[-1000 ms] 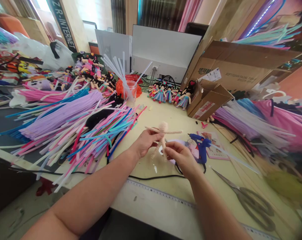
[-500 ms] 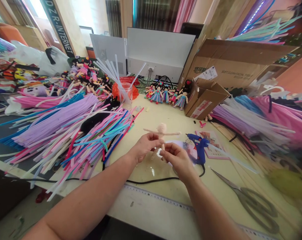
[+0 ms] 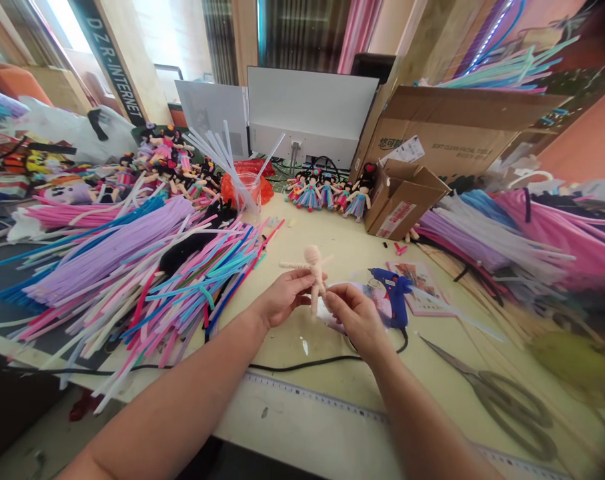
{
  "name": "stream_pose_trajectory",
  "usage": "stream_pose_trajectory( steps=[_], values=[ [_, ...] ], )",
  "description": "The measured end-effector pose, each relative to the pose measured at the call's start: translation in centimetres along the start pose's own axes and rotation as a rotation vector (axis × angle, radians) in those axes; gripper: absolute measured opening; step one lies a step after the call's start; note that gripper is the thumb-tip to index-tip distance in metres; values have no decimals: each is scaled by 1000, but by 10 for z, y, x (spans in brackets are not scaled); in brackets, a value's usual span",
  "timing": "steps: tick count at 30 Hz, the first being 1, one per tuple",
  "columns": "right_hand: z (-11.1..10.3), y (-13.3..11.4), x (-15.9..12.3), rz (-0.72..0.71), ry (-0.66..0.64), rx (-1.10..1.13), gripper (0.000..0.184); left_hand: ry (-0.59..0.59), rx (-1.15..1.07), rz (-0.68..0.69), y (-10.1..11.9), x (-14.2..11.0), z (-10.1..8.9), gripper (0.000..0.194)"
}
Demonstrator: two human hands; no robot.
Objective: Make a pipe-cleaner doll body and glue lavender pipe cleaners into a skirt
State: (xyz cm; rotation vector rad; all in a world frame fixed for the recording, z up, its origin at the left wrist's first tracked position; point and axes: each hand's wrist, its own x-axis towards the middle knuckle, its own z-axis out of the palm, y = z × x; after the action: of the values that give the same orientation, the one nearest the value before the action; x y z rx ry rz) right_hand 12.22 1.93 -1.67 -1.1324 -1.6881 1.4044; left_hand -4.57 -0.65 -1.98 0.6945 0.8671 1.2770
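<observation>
A small beige doll body [image 3: 313, 257], with a round head, outstretched arms and two legs, is held upright over the table in front of me. My left hand [image 3: 287, 295] pinches its torso from the left side. My right hand [image 3: 351, 312] grips one of its legs between thumb and fingertips. Just right of my right hand lies a blue glue gun [image 3: 395, 293] with a clear glue stick in its back. Large scissors [image 3: 502, 400] rest farther right, their blades pointing toward my hands.
Loose pipe cleaners [image 3: 182, 267] cover the left side. Finished dolls [image 3: 327, 192] stand at the back beside a small cardboard box [image 3: 402, 200]. Behind the dolls is a white monitor [image 3: 312, 107]. A black cord [image 3: 302, 366] and measuring tape [image 3: 322, 399] run along the front edge.
The doll body has turned, so its torso and both legs show more and one arm now points away at a slant. Both hands stay on it; the view has shifted slightly.
</observation>
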Motion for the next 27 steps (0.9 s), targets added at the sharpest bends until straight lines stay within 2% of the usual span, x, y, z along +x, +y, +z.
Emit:
stream_pose_trajectory(
  steps=[10, 18, 27],
  values=[
    [2, 11, 1, -135, 38, -215, 24, -23, 40, 11, -2, 2, 0, 36],
    [1, 15, 2, -184, 47, -288, 27, 11, 275, 122, -6, 1, 4, 35],
    [2, 18, 3, -205, 33, -333, 24, 89, 347, 113, -10, 4, -1, 31]
  ],
)
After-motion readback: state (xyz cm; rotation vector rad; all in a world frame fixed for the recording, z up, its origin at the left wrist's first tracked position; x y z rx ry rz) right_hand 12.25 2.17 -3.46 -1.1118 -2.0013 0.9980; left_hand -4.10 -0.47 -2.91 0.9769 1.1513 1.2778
